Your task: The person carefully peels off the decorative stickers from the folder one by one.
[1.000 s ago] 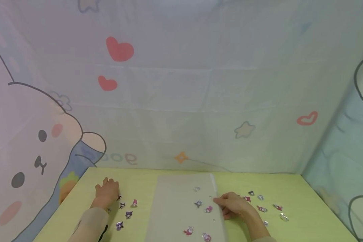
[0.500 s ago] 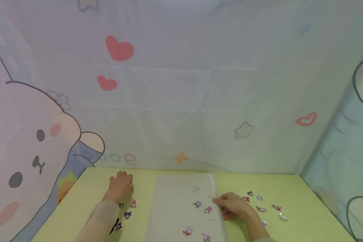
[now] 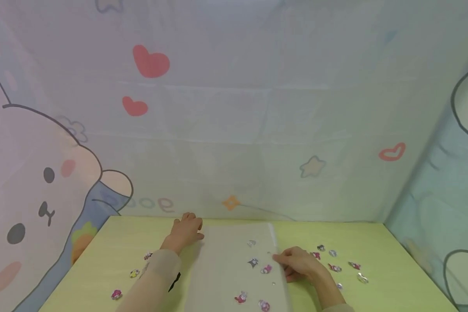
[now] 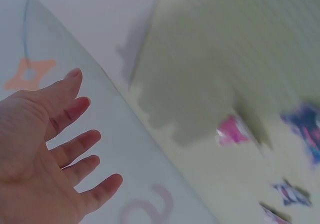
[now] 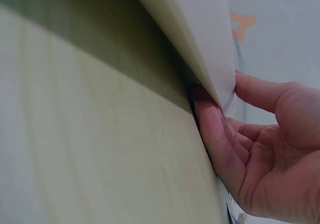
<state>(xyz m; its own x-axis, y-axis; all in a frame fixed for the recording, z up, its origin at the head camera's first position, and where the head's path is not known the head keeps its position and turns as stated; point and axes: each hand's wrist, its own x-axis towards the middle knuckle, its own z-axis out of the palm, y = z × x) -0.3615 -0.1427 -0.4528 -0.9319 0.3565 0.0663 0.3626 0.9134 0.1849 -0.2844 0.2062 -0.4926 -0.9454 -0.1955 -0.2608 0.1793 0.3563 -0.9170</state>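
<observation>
A flat white board (image 3: 218,268) lies in the middle of the table, with several small shiny cartoon-character pieces on its right part, such as a pink one (image 3: 266,269). My right hand (image 3: 298,263) pinches the board's right edge. In the right wrist view the thumb (image 5: 262,92) lies on its white face and the curled fingers are under the lifted edge. My left hand (image 3: 184,233) hovers beside the board's far left corner. The left wrist view shows this hand (image 4: 55,144) holding nothing, its fingers spread and loosely bent.
Several more pieces lie loose on the yellow table (image 3: 378,247) to the right, including a clear one (image 3: 362,278). Others lie to the left, among them a dark pink one (image 3: 116,294) and a yellow one (image 3: 134,273). A printed cloth backdrop (image 3: 234,130) rises behind the table.
My left hand has moved right, from over the loose pieces on the left to the board's far left corner. My right hand keeps its pinch on the right edge.
</observation>
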